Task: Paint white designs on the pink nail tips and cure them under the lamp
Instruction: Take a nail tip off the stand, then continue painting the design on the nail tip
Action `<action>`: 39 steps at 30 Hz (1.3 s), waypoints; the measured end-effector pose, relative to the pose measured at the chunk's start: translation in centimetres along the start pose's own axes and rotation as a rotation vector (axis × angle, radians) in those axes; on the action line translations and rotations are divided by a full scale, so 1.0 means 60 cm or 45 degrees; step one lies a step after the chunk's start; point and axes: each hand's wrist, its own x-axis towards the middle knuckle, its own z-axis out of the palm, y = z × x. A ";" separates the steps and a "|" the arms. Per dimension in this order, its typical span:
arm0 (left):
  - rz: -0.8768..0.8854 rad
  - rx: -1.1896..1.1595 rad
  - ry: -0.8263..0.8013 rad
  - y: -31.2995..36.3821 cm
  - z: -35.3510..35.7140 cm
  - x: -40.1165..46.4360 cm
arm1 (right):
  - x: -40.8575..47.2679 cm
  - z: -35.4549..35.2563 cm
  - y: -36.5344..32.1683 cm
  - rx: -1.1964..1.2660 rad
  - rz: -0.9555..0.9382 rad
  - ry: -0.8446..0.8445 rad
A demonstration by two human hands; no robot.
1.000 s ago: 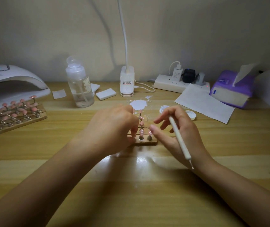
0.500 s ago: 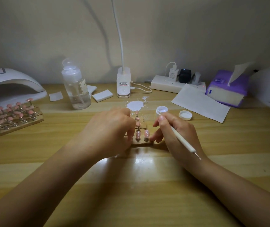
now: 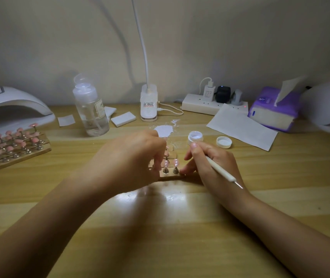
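While our left hand is steadying the small wooden stand | right hand fingers are gripping the dotting pen | pink nail tips are looking light, fragile: we are holding the stand's edges.

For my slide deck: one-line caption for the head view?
Left hand steadies small wooden stand of pink nail tips; right hand holds dotting tool.

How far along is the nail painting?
Underway. White paint jar is open, its cap off. Left hand and right hand, which holds the white pen, steady the small wooden stand of pink tips. Nothing sits under the curing lamp.
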 end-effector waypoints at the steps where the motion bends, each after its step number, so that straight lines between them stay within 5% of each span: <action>1: -0.017 -0.064 0.028 -0.002 -0.007 0.000 | 0.000 0.000 0.000 0.011 0.007 -0.002; 10: 0.055 -0.775 0.200 0.021 -0.026 -0.003 | 0.000 -0.001 -0.004 0.120 0.092 0.011; 18: 0.154 -1.261 0.205 0.074 0.012 0.002 | 0.014 -0.025 -0.016 0.449 0.246 0.297; 25: -0.189 -1.760 0.119 0.116 0.071 0.008 | 0.051 -0.076 -0.008 0.483 0.242 0.490; 32: -0.201 -1.596 0.234 0.122 0.106 0.017 | 0.076 -0.106 0.012 0.414 0.406 0.335; 39: -0.217 -1.554 0.240 0.121 0.117 0.020 | 0.101 -0.076 0.021 0.298 0.166 0.361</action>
